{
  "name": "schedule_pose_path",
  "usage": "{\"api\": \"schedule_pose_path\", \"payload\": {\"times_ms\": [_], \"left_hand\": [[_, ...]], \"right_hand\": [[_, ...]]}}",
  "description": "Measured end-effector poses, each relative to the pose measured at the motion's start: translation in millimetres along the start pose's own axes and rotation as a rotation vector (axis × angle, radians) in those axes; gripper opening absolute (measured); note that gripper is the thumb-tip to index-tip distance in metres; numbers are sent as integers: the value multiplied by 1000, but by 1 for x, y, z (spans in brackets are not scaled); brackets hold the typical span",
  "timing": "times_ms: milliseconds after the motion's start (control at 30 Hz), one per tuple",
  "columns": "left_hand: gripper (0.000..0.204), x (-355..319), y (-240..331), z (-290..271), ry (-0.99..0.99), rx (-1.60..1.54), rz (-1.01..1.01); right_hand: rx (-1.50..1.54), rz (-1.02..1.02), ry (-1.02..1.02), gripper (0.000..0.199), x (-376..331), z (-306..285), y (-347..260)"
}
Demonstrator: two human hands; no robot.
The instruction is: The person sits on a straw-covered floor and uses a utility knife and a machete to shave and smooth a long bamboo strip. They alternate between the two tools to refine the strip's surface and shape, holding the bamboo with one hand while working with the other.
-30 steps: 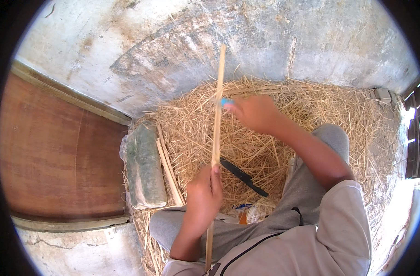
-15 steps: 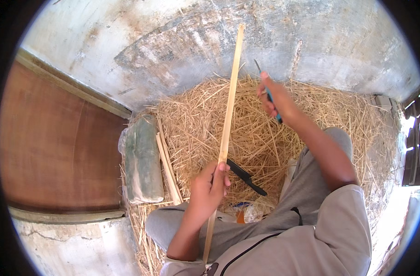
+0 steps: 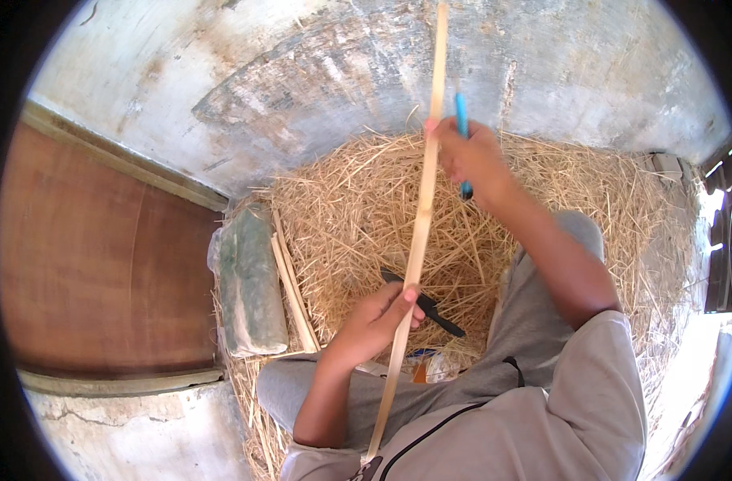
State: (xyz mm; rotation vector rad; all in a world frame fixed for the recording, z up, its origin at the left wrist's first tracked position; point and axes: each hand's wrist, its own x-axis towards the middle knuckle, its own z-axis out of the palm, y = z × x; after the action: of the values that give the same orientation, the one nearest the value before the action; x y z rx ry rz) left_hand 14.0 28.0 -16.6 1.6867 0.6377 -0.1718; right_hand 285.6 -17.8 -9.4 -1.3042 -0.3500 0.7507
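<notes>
A person sat on straw (image 3: 358, 200). The left hand (image 3: 378, 317) gripped a long, apparently bare wooden strip (image 3: 420, 216) low down; the right hand (image 3: 470, 156), closed around a blue tool (image 3: 462, 120), met it higher, work seemingly unfinished.

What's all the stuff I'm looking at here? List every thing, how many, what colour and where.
long wooden strip: one, pale tan, running from the lower middle up to the top edge
tool with a blue handle: one, blue, upper middle, in the right hand
black tool: one, black, lying on the straw behind the strip
straw pile: one, golden, across the middle
plastic-wrapped block: one, greenish grey, left of the straw
short wooden slats: a few, pale, beside the block
wooden panel: one, reddish brown, far left
concrete floor: grey, top
left hand: gripping the strip low down
right hand: against the strip higher up
</notes>
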Motion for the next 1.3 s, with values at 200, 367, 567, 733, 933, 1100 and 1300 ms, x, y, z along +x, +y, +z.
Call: {"api": "schedule_pose_path", "payload": {"times_ms": [200,367,567,733,933,1100,1300], "left_hand": [[31,-7,2,1,-366,-88,12],[27,-3,-3,7,-48,-311,27],[31,0,-3,7,193,-232,94],[33,-4,3,9,183,-407,89],[36,-9,7,1,196,-526,123],[37,-11,9,0,256,-517,114],[38,-16,13,0,240,-547,131]], "right_hand": [[232,-210,181,28,34,-55,-21],[162,-116,111,43,23,-45,-19],[75,-170,-53,50,-5,-16,11],[-294,-625,-95,49,-2,-22,19],[-863,-937,-294,44,-26,-10,21],[-1060,-1022,-341,44,-33,-5,19],[-1153,-1123,-237,48,-27,-5,13]]}}
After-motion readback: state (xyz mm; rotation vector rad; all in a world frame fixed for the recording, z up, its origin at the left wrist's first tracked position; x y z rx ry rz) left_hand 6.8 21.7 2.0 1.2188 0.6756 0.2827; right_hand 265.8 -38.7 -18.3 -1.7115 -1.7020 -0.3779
